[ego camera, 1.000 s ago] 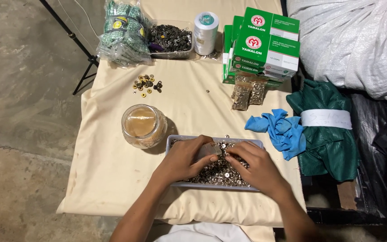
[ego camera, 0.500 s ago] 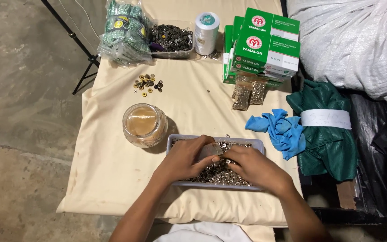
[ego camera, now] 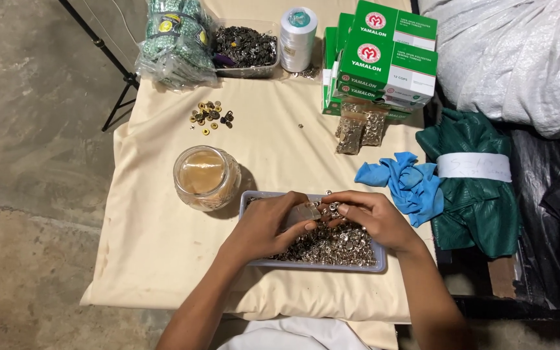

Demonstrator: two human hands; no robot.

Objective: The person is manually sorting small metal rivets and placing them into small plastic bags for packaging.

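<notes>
Both forearms come up from the bottom edge, bare, angled inward so the hands meet. Left hand palm down, fingers curled, thumb tucked toward the right hand. Right hand palm down too, fingers bent, tips pinched close against the left fingertips. Wrists low, nearly flat.

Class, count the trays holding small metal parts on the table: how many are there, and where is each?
2. A grey tray of silvery pieces lies at the near edge under both hands; a clear tray of darker pieces sits at the far edge beside the white thread spool.
</notes>
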